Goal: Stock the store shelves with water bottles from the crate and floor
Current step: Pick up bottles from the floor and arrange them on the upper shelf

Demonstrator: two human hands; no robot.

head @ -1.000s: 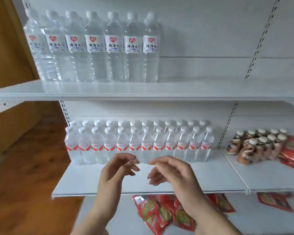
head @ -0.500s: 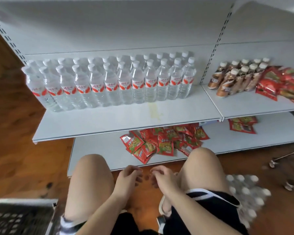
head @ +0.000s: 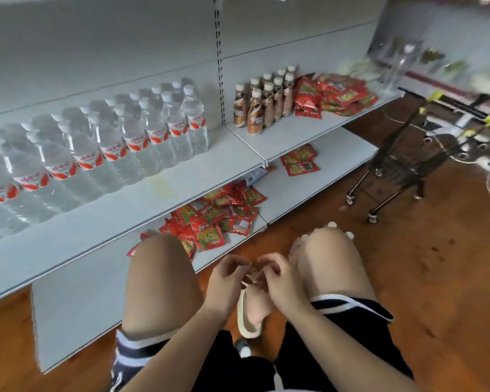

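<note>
**Crouch before the middle shelf (head: 167, 188): hazards and materials**

Shows the left hand (head: 227, 278) and right hand (head: 280, 281) low in front of the shelf, fingertips curled inward and nearly meeting; cannot tell whether pinching something small or nothing. Places the floor bottles (head: 331, 224), white caps only, in front of the shelf toward its right bay, mostly hidden behind the right knee (head: 326, 256); places the water bottles (head: 108, 154) in rows along the back of its left bay.

Hazards: knocking the floor bottles over on rising or turning, given caps just beside the knee; toppling the front row on the shelf while pushing new bottles in, given tall narrow bodies packed side by side; losing hold of smooth, thin, ribbed clear plastic.

Materials: white painted metal shelf, flat and hard; crinkly red foil packets (head: 212, 219) heaped below it; glossy brown drink bottles (head: 256, 111) on its right bay; wire cart (head: 399, 165) on castors beyond its right end; polished wooden floor (head: 408, 264) beneath.
</note>
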